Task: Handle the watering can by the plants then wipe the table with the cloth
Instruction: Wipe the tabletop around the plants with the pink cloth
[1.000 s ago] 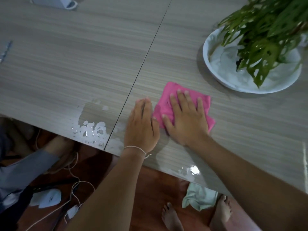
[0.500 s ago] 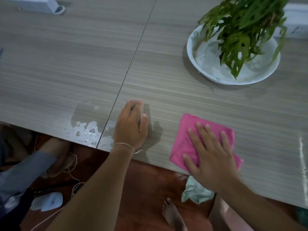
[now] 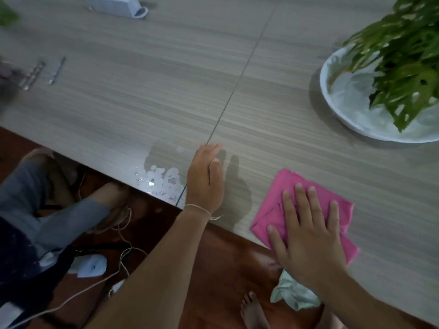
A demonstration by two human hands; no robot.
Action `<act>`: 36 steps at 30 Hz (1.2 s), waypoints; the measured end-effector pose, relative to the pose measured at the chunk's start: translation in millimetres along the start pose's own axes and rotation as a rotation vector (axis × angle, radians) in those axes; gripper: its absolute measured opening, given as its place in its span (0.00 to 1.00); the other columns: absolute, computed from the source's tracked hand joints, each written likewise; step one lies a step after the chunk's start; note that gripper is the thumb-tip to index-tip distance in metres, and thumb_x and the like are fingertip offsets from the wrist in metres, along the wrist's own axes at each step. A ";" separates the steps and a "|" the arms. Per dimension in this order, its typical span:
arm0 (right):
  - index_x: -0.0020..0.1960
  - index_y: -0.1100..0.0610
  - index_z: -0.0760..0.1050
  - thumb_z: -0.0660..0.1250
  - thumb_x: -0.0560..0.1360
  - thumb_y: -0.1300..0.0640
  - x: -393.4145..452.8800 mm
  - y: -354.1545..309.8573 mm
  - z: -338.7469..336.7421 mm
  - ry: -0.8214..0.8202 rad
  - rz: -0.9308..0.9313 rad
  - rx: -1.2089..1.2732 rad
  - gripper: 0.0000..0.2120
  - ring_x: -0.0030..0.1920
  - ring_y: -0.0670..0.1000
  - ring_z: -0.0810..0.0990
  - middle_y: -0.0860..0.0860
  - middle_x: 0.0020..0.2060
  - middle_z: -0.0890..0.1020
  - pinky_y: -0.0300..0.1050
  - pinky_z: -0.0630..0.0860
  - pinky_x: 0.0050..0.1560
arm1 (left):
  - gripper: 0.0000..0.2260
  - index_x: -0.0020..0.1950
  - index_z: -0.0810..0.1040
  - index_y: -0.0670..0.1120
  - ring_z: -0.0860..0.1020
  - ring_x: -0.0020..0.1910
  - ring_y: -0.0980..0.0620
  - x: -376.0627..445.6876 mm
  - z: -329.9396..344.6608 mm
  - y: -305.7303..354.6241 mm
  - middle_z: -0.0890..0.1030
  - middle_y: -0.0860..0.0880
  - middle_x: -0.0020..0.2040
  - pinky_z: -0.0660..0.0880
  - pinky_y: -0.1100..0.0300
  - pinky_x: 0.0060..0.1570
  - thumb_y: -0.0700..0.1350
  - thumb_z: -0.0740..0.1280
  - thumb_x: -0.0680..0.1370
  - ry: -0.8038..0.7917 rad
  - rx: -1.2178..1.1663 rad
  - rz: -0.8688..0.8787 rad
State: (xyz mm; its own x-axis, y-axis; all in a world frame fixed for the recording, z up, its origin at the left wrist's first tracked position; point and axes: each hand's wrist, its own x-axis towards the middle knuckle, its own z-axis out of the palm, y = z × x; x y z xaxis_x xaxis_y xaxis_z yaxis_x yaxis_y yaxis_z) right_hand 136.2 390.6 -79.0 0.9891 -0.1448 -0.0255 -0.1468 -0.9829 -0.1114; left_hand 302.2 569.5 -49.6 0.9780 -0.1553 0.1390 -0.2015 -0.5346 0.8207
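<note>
While right hand [image 3: 306, 236] presses pink cloth [image 3: 280, 205], left hand [image 3: 205, 178] flat beside it

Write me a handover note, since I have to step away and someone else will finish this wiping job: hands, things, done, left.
Right hand: flat, fingers straight, pressing the pink cloth on the table near its front edge.
Left hand: open, resting on the table by the seam, holding nothing.
Plant stands in a white dish at the far right. No watering can in view.
Done: wiping is under way.
Left: a puddle sits at the table edge just left of the left hand; take the cloth there.
</note>
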 end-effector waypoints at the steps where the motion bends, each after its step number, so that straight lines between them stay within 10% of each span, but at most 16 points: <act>1: 0.81 0.60 0.61 0.50 0.81 0.36 14.0 -22.4 3.0 -0.003 -0.048 0.012 0.37 0.82 0.65 0.57 0.63 0.81 0.60 0.75 0.50 0.77 | 0.25 0.68 0.75 0.39 0.66 0.75 0.47 1.4 -11.2 -6.0 0.76 0.43 0.69 0.55 0.70 0.73 0.47 0.50 0.78 0.019 -0.001 -0.022; 18: 0.85 0.51 0.41 0.39 0.81 0.30 215.0 -205.7 16.2 -0.133 -0.309 0.020 0.39 0.83 0.61 0.40 0.57 0.84 0.43 0.70 0.41 0.79 | 0.23 0.71 0.73 0.41 0.63 0.76 0.52 14.6 -94.8 -69.4 0.71 0.51 0.70 0.60 0.52 0.76 0.45 0.51 0.79 0.300 0.005 -0.091; 34: 0.85 0.49 0.46 0.37 0.78 0.29 236.0 -51.3 -10.0 -0.068 0.041 0.032 0.41 0.84 0.58 0.44 0.55 0.85 0.46 0.65 0.40 0.80 | 0.23 0.73 0.69 0.40 0.58 0.79 0.46 -10.5 -45.5 -39.3 0.67 0.42 0.75 0.53 0.63 0.76 0.50 0.50 0.83 0.093 0.205 -0.006; 36: 0.85 0.49 0.47 0.38 0.78 0.30 223.8 -20.2 -14.6 -0.062 0.088 0.039 0.40 0.84 0.58 0.44 0.55 0.85 0.47 0.65 0.41 0.81 | 0.24 0.72 0.70 0.40 0.54 0.79 0.43 -11.6 -22.9 -24.1 0.66 0.39 0.75 0.56 0.53 0.77 0.52 0.49 0.82 0.019 0.287 0.015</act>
State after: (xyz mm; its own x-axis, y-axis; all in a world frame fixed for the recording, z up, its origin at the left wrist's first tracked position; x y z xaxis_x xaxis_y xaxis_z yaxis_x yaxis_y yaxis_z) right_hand 360.7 376.4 -68.0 0.9701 -0.2219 -0.0979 -0.2345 -0.9613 -0.1447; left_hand 296.8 603.2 -58.3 0.9751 -0.1504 0.1628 -0.2201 -0.7459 0.6287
